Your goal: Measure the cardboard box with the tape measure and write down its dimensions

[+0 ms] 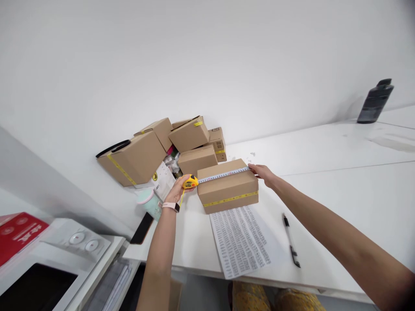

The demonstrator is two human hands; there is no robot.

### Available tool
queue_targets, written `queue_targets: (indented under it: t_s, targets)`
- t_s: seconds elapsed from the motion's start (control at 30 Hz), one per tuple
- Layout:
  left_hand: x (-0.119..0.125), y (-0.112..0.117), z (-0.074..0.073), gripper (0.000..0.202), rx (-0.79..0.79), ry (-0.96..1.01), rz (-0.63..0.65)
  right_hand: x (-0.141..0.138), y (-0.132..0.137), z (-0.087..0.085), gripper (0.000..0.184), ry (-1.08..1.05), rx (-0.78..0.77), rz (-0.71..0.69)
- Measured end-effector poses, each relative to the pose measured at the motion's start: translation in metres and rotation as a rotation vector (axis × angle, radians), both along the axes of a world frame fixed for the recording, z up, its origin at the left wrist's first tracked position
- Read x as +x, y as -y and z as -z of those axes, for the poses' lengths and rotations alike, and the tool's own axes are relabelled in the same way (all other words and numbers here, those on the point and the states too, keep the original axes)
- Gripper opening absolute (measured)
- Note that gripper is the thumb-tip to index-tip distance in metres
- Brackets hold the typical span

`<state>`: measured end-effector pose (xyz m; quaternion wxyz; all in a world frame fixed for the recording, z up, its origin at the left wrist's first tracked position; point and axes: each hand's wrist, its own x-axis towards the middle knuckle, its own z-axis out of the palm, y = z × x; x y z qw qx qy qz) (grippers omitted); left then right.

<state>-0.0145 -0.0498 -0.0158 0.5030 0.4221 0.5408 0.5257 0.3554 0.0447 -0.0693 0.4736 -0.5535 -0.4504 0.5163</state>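
On the table (324,190), the box (228,188) lay between the hands, its long axis running left to right. At its left end the left hand (177,190) gripped the tape measure (190,182); the blade (223,174) pointed right along the top to the right hand (262,172), whose fingers held its end.

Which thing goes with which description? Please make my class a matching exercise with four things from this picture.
Things
1. tape measure
2. pen
3. bottle
4. lidded cup

Descriptions
A. mint green
B. standing near the wall, far right
C. in the left hand
D. lying right of the printed sheet

Pairs: 1-C, 2-D, 3-B, 4-A
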Motion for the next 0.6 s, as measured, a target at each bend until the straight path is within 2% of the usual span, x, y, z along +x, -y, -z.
queue_targets:
  t_s: [0.3,0.5,0.6]
  targets:
    - [-0.011,-0.011,0.014,0.029,-0.049,0.065,0.013,-0.006,-0.009,0.011,0.03,0.054,0.048,0.062]
    - [-0.012,-0.012,0.014,0.033,-0.064,0.081,0.043,-0.01,-0.01,0.016,0.034,0.166,0.095,0.118]
    - [-0.012,-0.012,0.015,0.035,-0.067,0.084,0.041,-0.012,-0.01,0.017,0.03,0.227,0.116,0.145]
